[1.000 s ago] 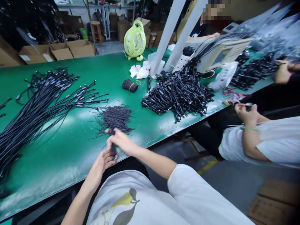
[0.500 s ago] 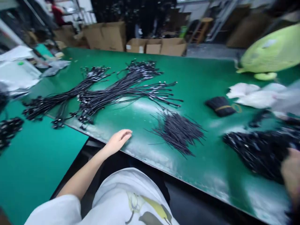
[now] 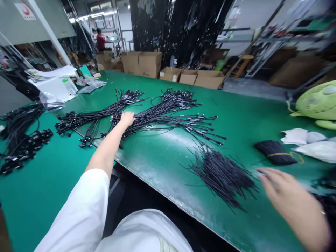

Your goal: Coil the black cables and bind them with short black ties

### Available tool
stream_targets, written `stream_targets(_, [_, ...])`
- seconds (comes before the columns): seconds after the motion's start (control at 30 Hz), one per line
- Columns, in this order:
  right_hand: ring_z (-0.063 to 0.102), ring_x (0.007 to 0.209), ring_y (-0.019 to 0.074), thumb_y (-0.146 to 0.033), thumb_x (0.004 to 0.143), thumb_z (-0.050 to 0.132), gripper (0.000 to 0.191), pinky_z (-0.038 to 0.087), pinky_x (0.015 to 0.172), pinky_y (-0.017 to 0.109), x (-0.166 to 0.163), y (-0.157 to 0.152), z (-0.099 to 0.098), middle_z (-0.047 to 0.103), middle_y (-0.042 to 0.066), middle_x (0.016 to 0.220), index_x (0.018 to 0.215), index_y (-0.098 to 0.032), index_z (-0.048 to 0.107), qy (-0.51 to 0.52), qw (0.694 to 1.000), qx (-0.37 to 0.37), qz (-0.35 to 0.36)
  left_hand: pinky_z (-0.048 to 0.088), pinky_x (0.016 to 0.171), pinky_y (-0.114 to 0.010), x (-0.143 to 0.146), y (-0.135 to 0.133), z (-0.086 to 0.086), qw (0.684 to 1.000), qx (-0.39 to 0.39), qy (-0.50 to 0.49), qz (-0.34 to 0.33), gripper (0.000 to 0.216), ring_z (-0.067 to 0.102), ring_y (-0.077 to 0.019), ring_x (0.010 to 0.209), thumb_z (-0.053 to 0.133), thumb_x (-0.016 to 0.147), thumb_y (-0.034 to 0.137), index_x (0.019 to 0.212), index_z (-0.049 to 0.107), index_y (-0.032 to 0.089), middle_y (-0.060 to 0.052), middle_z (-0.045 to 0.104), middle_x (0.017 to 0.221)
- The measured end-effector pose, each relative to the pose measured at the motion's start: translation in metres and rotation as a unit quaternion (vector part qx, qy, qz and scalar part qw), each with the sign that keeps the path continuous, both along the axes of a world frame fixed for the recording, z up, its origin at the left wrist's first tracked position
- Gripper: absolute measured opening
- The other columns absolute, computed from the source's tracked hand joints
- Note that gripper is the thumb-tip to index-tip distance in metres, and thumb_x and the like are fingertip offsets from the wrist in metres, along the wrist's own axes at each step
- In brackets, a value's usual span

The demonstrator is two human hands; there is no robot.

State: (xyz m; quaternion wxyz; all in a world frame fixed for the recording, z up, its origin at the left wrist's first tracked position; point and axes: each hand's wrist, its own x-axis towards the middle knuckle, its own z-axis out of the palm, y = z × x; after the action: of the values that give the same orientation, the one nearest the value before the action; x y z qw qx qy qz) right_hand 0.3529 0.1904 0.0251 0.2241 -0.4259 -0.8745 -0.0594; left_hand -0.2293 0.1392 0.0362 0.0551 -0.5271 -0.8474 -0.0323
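My left hand (image 3: 127,119) lies on a bundle of black cables (image 3: 157,115) with its fingers curled over their near end. The cables have small plugs and grey sleeves at their ends. A second bundle of black cables (image 3: 105,112) lies to the left of it. My right hand (image 3: 287,190) is slightly blurred over the right side of the table, thumb and fingers apart, and I see nothing in it. Its fingertips are close to a loose pile of thin black strips (image 3: 225,171). Beyond the hand lies a black bundle of strips (image 3: 274,152) with a tan band round it.
More black cables (image 3: 23,133) lie on the left table. White papers and a box (image 3: 56,85) stand at the far left. White cloth-like pieces (image 3: 295,135) and a lime-green bag-like thing (image 3: 319,101) sit at the right. Cardboard boxes (image 3: 147,64) stand behind the table.
My left hand has moved from the table's edge forward onto the cables. My right hand has left the dark bundle at the right and come inward. The view has shifted.
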Motion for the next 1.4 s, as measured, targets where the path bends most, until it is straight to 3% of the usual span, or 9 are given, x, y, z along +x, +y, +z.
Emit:
stream_targets(0.27, [0.067, 0.091, 0.0212, -0.034, 0.097, 0.032, 0.038, 0.055, 0.084, 0.036, -0.105, -0.01, -0.033, 0.069, 0.009, 0.102, 0.098, -0.022, 0.068, -0.076, 0.953, -0.235, 0.172, 0.038, 0.091, -0.042, 0.019, -0.015, 0.007, 0.992, 0.002, 0.04, -0.12, 0.034, 0.056, -0.0319, 0.107, 0.036, 0.096, 0.027, 0.105, 0.064, 0.011, -0.021, 0.067, 0.104])
stream_targets(0.47, [0.065, 0.094, 0.0215, -0.025, 0.097, 0.038, 0.031, 0.051, 0.086, 0.034, -0.176, -0.01, -0.022, 0.067, 0.01, 0.104, 0.106, -0.018, 0.067, -0.158, 0.926, -0.254, 0.231, 0.044, 0.077, -0.035, 0.037, -0.015, 0.008, 0.994, 0.005, -0.006, -0.112, 0.024, 0.065, -0.0273, 0.089, 0.043, 0.09, 0.018, 0.091, 0.066, 0.014, -0.016, 0.07, 0.086])
stream_targets(0.67, [0.064, 0.096, 0.0195, -0.026, 0.098, 0.04, 0.03, 0.05, 0.087, 0.033, -0.231, 0.004, -0.012, 0.068, 0.009, 0.103, 0.104, -0.017, 0.068, -0.075, 0.893, -0.284, 0.34, 0.046, 0.068, -0.027, 0.042, -0.023, 0.042, 0.988, 0.038, -0.111, -0.105, 0.035, 0.064, -0.0179, 0.073, 0.032, 0.095, 0.027, 0.099, 0.066, 0.017, -0.006, 0.069, 0.08])
stream_targets(0.73, [0.062, 0.101, 0.0194, -0.022, 0.096, 0.042, 0.027, 0.048, 0.092, 0.035, -0.256, 0.015, -0.01, 0.067, 0.009, 0.108, 0.11, -0.017, 0.065, -0.005, 0.898, -0.287, 0.334, 0.045, 0.059, -0.025, 0.055, -0.033, 0.05, 0.959, 0.023, -0.258, -0.115, 0.034, 0.059, -0.0141, 0.06, 0.038, 0.091, 0.027, 0.11, 0.063, 0.016, -0.002, 0.066, 0.073])
stream_targets(0.9, [0.056, 0.112, 0.0181, -0.017, 0.09, 0.054, 0.053, 0.045, 0.099, 0.035, -0.339, 0.02, -0.007, 0.044, 0.014, 0.143, 0.141, -0.019, 0.04, 0.08, 0.918, -0.218, 0.321, 0.035, 0.045, -0.023, 0.102, -0.091, 0.067, 0.803, -0.012, -0.588, -0.098, 0.048, 0.044, -0.0102, 0.045, 0.054, 0.084, 0.034, 0.126, 0.054, 0.011, 0.004, 0.054, 0.06])
stream_targets(1.03, [0.058, 0.104, 0.0182, -0.02, 0.093, 0.053, 0.021, 0.045, 0.093, 0.03, -0.39, 0.023, 0.004, 0.062, 0.011, 0.112, 0.112, -0.014, 0.062, 0.007, 0.916, -0.197, 0.349, 0.028, 0.043, -0.024, 0.114, -0.165, 0.103, 0.753, 0.013, -0.651, -0.094, 0.042, 0.035, -0.0104, 0.04, 0.055, 0.089, 0.041, 0.125, 0.059, 0.019, 0.006, 0.046, 0.045])
stream_targets(1.13, [0.06, 0.094, 0.0192, -0.016, 0.096, 0.045, 0.019, 0.046, 0.087, 0.031, -0.401, 0.03, 0.03, 0.064, 0.013, 0.1, 0.098, -0.01, 0.063, 0.032, 0.935, -0.192, 0.296, 0.026, 0.042, -0.025, 0.096, -0.209, 0.112, 0.747, 0.12, -0.654, -0.021, 0.035, 0.034, -0.0104, 0.04, 0.06, 0.086, 0.044, 0.112, 0.066, 0.023, 0.005, 0.044, 0.047])
stream_targets(1.23, [0.058, 0.1, 0.0172, -0.02, 0.101, 0.035, 0.027, 0.044, 0.09, 0.028, -0.391, 0.018, 0.084, 0.063, 0.012, 0.106, 0.106, -0.01, 0.06, 0.078, 0.941, -0.153, 0.293, 0.03, 0.045, -0.023, 0.068, -0.232, 0.088, 0.748, 0.191, -0.634, 0.047, 0.025, 0.041, -0.0104, 0.047, 0.063, 0.083, 0.046, 0.084, 0.065, 0.021, 0.003, 0.046, 0.055])
stream_targets(1.4, [0.053, 0.112, 0.0299, -0.046, 0.101, 0.024, 0.058, 0.039, 0.09, 0.047, -0.337, -0.006, 0.194, 0.065, 0.015, 0.105, 0.105, -0.006, 0.065, 0.057, 0.959, 0.14, 0.241, 0.032, 0.046, -0.02, 0.055, -0.243, 0.042, 0.703, 0.248, -0.663, 0.068, 0.039, 0.043, -0.0078, 0.048, 0.069, 0.078, 0.047, 0.064, 0.049, 0.017, 0.004, 0.046, 0.057])
